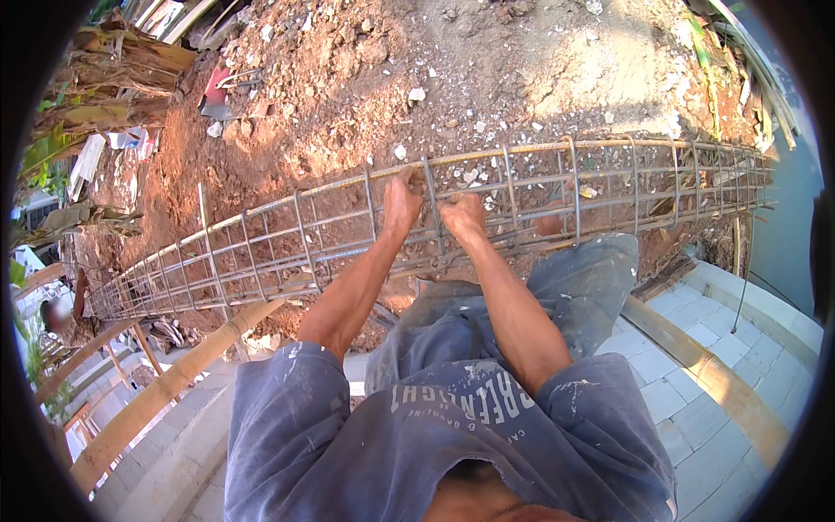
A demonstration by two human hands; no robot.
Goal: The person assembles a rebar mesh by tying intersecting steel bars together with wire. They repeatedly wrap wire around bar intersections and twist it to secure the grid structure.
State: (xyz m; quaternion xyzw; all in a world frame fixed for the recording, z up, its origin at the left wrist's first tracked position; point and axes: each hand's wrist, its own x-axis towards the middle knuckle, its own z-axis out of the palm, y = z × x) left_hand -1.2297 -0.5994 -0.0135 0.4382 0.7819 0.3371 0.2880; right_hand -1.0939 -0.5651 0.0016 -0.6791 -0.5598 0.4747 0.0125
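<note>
A long rebar cage [574,191] of thin steel bars and square stirrups runs across the view in front of me, curving from the left end to the right. My left hand [403,204] reaches to its far upper bar, with the fingers curled round the steel just left of a stirrup [432,204]. To the right of that same stirrup, my right hand [464,213] is closed at the level of a middle bar. Whatever lies inside its fingers is hidden. The two fists are close together but apart.
Reddish soil [330,113] with stones and white rubble lies beyond the cage. Bamboo poles [165,396] slant at lower left, and another bamboo pole [713,374] crosses grey blockwork [674,409] at right. Dry banana leaves [130,70] hang at upper left. Another person [59,315] shows at far left.
</note>
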